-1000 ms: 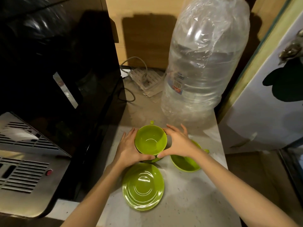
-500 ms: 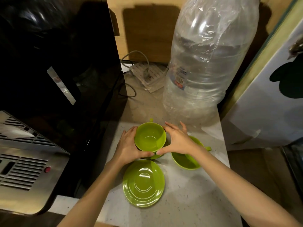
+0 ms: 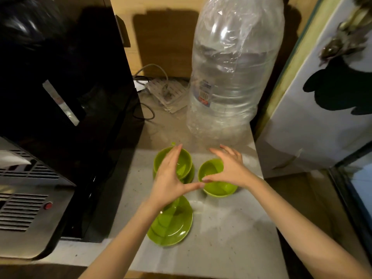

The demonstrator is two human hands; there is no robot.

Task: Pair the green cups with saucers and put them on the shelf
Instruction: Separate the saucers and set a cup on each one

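Hands [image 3: 171,178] [image 3: 231,170] open over cups [image 3: 184,158] [image 3: 211,168]; bottle [image 3: 231,77] label unreadable.

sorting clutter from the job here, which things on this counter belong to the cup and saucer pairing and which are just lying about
Job:
left cup, sitting on a saucer
right cup
spare saucer
left hand
right hand

Lying about:
water bottle
power strip
black appliance

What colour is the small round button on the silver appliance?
The button is red, seen in the head view, on the appliance front.
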